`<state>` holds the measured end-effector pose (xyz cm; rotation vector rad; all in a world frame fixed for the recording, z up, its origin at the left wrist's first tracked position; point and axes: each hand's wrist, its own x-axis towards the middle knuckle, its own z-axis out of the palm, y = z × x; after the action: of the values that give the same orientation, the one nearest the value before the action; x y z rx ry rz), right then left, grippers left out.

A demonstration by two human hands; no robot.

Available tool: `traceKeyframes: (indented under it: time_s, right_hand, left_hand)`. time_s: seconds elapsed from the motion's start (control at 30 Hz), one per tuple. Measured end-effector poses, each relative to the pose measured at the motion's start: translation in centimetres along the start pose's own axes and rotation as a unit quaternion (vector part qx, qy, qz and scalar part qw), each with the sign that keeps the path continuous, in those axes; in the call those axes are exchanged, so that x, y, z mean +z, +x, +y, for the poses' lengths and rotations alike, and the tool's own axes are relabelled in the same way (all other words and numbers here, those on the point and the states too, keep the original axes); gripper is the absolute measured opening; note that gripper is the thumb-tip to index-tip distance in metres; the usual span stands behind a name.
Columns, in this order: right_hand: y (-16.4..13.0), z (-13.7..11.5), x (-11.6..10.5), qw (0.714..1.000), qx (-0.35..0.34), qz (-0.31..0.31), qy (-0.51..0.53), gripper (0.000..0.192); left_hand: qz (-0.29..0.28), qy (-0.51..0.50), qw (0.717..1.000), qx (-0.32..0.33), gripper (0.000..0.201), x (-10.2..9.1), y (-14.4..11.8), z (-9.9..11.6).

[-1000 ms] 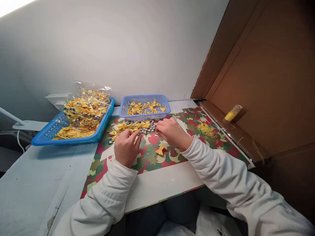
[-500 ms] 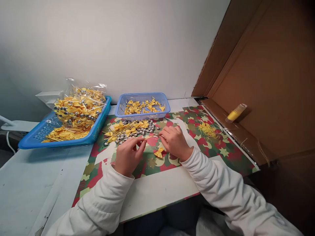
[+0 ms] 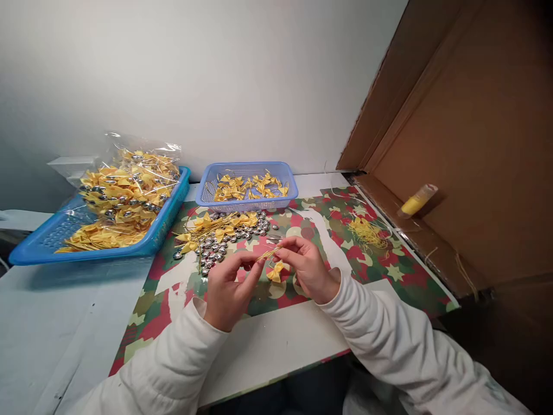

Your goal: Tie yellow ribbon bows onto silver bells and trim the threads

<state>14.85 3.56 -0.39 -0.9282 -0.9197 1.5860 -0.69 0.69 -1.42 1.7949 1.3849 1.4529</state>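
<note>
Landmark: patterned mat (image 3: 380, 268), red, green and cream, lying on the pale bench (image 3: 47, 323).

Item 1. Small lilac basket (image 3: 247, 203), at the mat's far edge, holding loose yellow bows.

Item 2. Large blue tray (image 3: 38, 253), off the mat's far left corner, carrying a clear bag (image 3: 129, 184) packed with yellow bows and silver beads, with more bows loose beside it in the tray.

Item 3. Heap of silver beads (image 3: 224, 236) mixed with bows and gold thread, on the mat just in front of the lilac basket.

Item 4. Tangle of yellow thread scraps (image 3: 366, 229), on the mat's right part.

Item 5. Yellow spool (image 3: 417, 202), lying on the brown cardboard ledge (image 3: 415, 236) beyond the mat's right edge; a cardboard wall rises behind it.

Item 6. Gold thread (image 3: 268, 253), a short strand held above the mat's middle, spanning between both hands. Nothing stands between the hands and the bead heap.

Item 7. Single yellow bow (image 3: 275, 271), at the mat's middle, just below the strand and against the right hand; whether it hangs from the thread cannot be told.

Item 8. Left hand (image 3: 228, 288), over the mat's near middle, white sleeve, palm turned inward, thumb and forefinger pinched on the strand's left end.

Item 9. Right hand (image 3: 309, 268), facing it, fingers curled, fingertips closed on the strand's right end.
</note>
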Motion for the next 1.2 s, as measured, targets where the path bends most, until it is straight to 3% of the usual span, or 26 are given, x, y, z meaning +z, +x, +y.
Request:
traceKeyframes:
  time_s: [0.1,0.23,0.63,0.9,1.2]
  right_hand:
    - [-0.2,0.4,0.1,0.999,0.029,0.000,0.035,0.026]
    - [-0.4,0.8,0.1,0.999,-0.029,0.017,0.013,0.021]
    - [-1.4,0.8,0.5,0.987,-0.113,-0.004,-0.113,0.015]
    - [-2.0,0.4,0.4,0.950,-0.195,-0.027,-0.242,0.010]
    - [-1.9,0.1,0.0,0.958,-0.163,-0.026,-0.236,0.014]
  left_hand:
    - [0.012,0.020,0.998,0.054,0.007,0.0,-0.1,0.0]
    - [0.019,0.013,0.996,0.090,0.007,-0.1,-0.2,0.1]
    - [0.028,-0.026,0.996,0.075,0.011,0.0,-0.6,-0.3]
    - [0.011,-0.030,0.993,0.114,0.012,-0.2,-0.5,0.3]
    - [0.006,-0.019,0.991,0.135,0.016,-0.3,-0.4,1.3]
